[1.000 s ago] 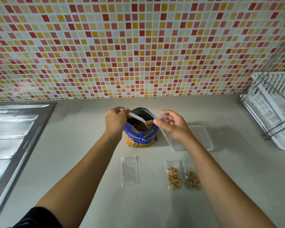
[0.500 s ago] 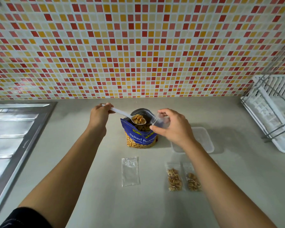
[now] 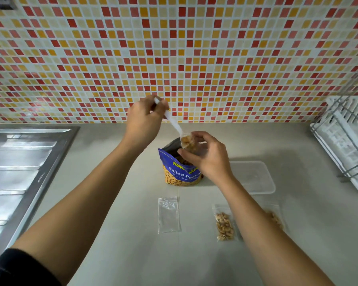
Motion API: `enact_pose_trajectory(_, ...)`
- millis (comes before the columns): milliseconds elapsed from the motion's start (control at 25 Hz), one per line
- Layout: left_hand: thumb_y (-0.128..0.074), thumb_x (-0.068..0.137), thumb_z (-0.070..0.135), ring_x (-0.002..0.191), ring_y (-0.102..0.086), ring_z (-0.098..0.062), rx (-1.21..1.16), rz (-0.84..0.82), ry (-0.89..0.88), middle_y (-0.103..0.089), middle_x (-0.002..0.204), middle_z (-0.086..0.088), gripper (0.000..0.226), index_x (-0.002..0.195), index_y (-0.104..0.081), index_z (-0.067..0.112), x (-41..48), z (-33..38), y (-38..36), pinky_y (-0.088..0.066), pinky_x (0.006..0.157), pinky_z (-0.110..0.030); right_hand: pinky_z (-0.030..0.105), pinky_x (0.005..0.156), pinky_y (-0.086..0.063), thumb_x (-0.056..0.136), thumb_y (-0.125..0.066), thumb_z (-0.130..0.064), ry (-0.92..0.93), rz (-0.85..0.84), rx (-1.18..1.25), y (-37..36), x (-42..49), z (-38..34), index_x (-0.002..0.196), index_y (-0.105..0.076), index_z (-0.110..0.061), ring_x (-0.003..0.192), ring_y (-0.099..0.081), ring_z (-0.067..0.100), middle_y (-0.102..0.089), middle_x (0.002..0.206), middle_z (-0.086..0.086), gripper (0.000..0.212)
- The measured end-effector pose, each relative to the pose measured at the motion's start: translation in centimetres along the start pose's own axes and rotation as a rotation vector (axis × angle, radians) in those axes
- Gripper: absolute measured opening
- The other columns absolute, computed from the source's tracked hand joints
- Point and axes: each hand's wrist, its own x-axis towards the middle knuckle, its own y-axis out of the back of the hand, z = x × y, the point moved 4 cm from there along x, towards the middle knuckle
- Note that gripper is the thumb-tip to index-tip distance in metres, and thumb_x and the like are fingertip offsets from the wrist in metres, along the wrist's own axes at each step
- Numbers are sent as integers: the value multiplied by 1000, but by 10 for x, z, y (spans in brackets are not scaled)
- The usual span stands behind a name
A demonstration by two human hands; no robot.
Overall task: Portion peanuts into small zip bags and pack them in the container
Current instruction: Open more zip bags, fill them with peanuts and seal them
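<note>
A blue bag of salted peanuts (image 3: 181, 174) stands open on the counter. My left hand (image 3: 145, 118) grips a white plastic spoon (image 3: 172, 121), raised and tilted so its bowl dips into a small clear zip bag (image 3: 189, 143). My right hand (image 3: 207, 155) holds that zip bag open just above the peanut bag's mouth; peanuts show inside it. An empty zip bag (image 3: 168, 214) lies flat in front. One filled zip bag (image 3: 224, 223) lies to its right, and a second filled zip bag (image 3: 276, 218) is partly hidden by my right forearm. The clear container (image 3: 254, 177) sits right of the peanut bag.
A steel sink drainboard (image 3: 21, 174) takes up the left side. A white dish rack with wire frame (image 3: 347, 139) stands at the right edge. A mosaic tile wall (image 3: 174, 58) rises behind the counter (image 3: 122, 234).
My left hand lifted the loaded spoon out of the peanut bag, rose higher and tipped it into the small zip bag. My right hand kept the zip bag over the peanut bag.
</note>
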Motion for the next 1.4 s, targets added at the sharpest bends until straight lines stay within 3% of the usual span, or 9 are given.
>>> enact_pose_trajectory(80, -44, 93, 35, 87, -53, -17, 227, -40, -247, -57, 76, 11, 24, 85, -62, 21, -8, 22, -2, -42, 73, -36, 32, 77, -55, 62, -79, -47, -26, 19, 105, -2, 1, -2, 104, -61, -34, 87, -63, 7, -66, 100, -15, 48)
enact_pose_trajectory(160, -42, 90, 38, 94, -46, -17, 344, 14, -351, -50, 72, 20, 27, 88, -63, 22, -10, 35, 5, -38, 76, -40, 26, 74, -54, 67, -79, -40, -26, 16, 155, -3, 1, -4, 107, -61, -28, 87, -63, 7, -66, 104, -11, 46)
enact_pose_trajectory(320, -48, 93, 29, 75, -54, -15, -38, 249, -168, -58, 74, 3, 20, 86, -62, 17, 10, 26, 35, -44, 68, -36, 17, 72, -53, 69, -80, -34, -60, 61, 268, 3, 1, 1, 110, -60, -27, 87, -62, 0, -66, 101, -12, 46)
enact_pose_trajectory(400, -49, 94, 25, 72, -56, -14, -64, 163, -74, -65, 83, -4, 19, 90, -63, 13, 15, 0, 24, -47, 66, -32, 18, 73, -53, 70, -80, -33, -84, 92, 302, 7, -1, 11, 110, -60, -25, 87, -63, 0, -66, 100, -10, 45)
enact_pose_trajectory(600, -45, 94, 38, 115, -46, -19, 673, -259, -226, -64, 108, 2, 26, 106, -65, 27, -11, -70, -46, -34, 88, -40, 21, 75, -52, 69, -79, -38, -128, 90, 210, 10, -11, 32, 110, -61, -23, 90, -62, 4, -67, 96, -10, 47)
enact_pose_trajectory(800, -46, 93, 27, 97, -51, -22, 517, -143, 79, -65, 99, -3, 25, 90, -69, 18, -18, -75, -68, -30, 80, -38, 21, 75, -53, 71, -78, -38, -144, 75, 221, 10, -6, 35, 111, -60, -25, 92, -62, 6, -65, 94, -14, 45)
enact_pose_trajectory(920, -44, 91, 24, 89, -52, -22, 311, -9, 307, -64, 94, -3, 25, 91, -69, 22, -21, -75, -59, -38, 88, -43, 22, 77, -53, 71, -77, -38, -156, 58, 257, 10, -7, 40, 112, -60, -24, 93, -63, 8, -66, 96, -12, 46)
enact_pose_trajectory(1160, -50, 90, 33, 91, -58, -25, 294, -156, 345, -66, 93, -4, 19, 85, -67, 27, -27, -79, -69, -46, 88, -46, 25, 80, -53, 73, -76, -38, -172, 55, 318, 10, -8, 42, 107, -56, -30, 95, -63, 10, -66, 97, -10, 40)
enact_pose_trajectory(1400, -51, 91, 26, 85, -60, -25, -36, 20, 438, -62, 76, 0, 21, 73, -62, 24, -27, -78, -58, -50, 88, -49, 29, 81, -55, 74, -75, -37, -176, 5, 343, 12, -6, 42, 110, -56, -30, 97, -63, 9, -65, 96, -14, 41)
